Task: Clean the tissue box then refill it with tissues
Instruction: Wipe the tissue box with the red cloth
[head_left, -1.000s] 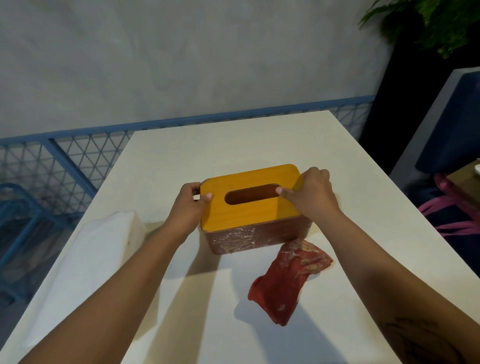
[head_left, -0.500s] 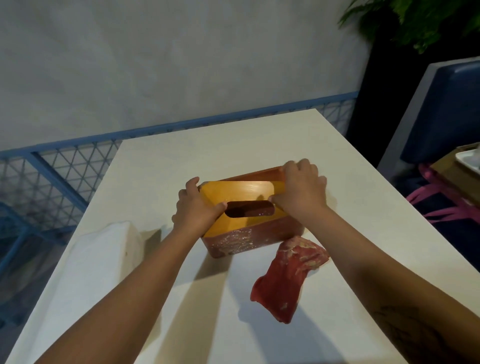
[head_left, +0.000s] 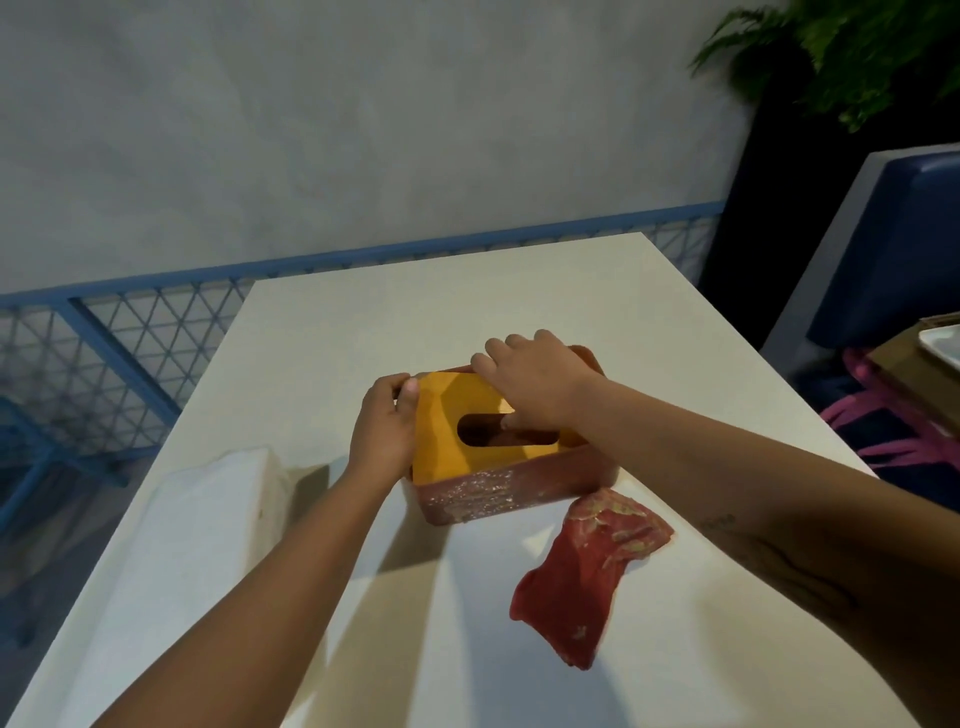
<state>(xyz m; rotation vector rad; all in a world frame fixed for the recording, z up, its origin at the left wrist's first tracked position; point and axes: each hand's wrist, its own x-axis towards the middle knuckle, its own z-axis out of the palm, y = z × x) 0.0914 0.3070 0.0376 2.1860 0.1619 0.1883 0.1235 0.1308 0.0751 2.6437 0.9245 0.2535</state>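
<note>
A dark red tissue box (head_left: 498, 493) with pale smears on its near side stands mid-table. Its yellow wooden lid (head_left: 441, 431), with an oval slot, is tilted up at the far edge. My left hand (head_left: 384, 431) grips the lid's left end. My right hand (head_left: 535, 379) holds the lid's far right edge, thumb at the slot. A crumpled red cloth (head_left: 587, 566) with pale stains lies on the table just in front of the box, to the right. A white pack of tissues (head_left: 208, 519) lies at the table's left edge.
The white table (head_left: 467, 291) ends at a blue mesh fence (head_left: 104, 353) on the left and far side. A blue chair (head_left: 883, 249), a pink strap (head_left: 893, 431) and a plant (head_left: 857, 57) are to the right.
The lid lay flat on the box a second ago; both hands have since lifted its far edge, so it now tilts toward me. My right hand moved over the lid's far edge.
</note>
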